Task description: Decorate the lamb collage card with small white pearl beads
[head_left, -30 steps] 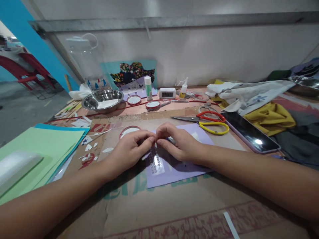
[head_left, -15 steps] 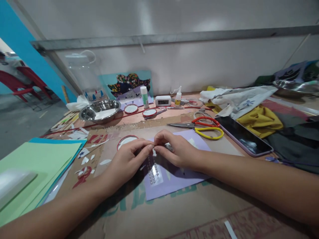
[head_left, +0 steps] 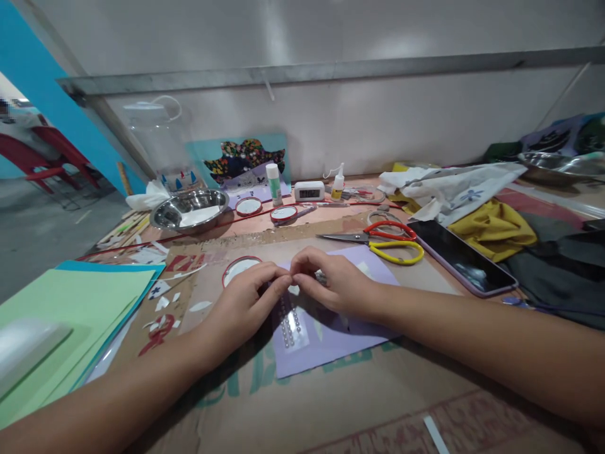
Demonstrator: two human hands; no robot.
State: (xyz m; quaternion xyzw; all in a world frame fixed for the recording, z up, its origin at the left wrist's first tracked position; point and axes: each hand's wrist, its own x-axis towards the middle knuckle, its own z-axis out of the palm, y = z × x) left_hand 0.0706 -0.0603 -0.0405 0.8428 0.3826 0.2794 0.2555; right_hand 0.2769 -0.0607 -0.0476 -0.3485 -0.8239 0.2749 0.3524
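Observation:
My left hand (head_left: 253, 293) and my right hand (head_left: 328, 280) meet fingertip to fingertip over a purple sheet (head_left: 340, 347). Both are closed in a pinch, and whatever lies between the tips is too small or hidden to make out. Just below the fingers, a clear strip of small round adhesive beads (head_left: 292, 325) lies on the sheet. Pale cut shapes show on the sheet, partly covered by my right hand. Behind my left hand is a red-rimmed round dish (head_left: 239, 268), partly hidden.
Scissors (head_left: 378, 239) with red and yellow handles lie beyond my right hand, beside a phone (head_left: 463, 255). Green paper sheets (head_left: 89, 315) are at left. Behind stand a steel bowl (head_left: 189, 211), glue stick (head_left: 273, 184), small digital clock (head_left: 309, 191) and glue bottle (head_left: 338, 184).
Hardly anything differs. My fingertips have shifted very slightly and stay pinched together; the purple sheet and bead strip lie almost exactly where they were.

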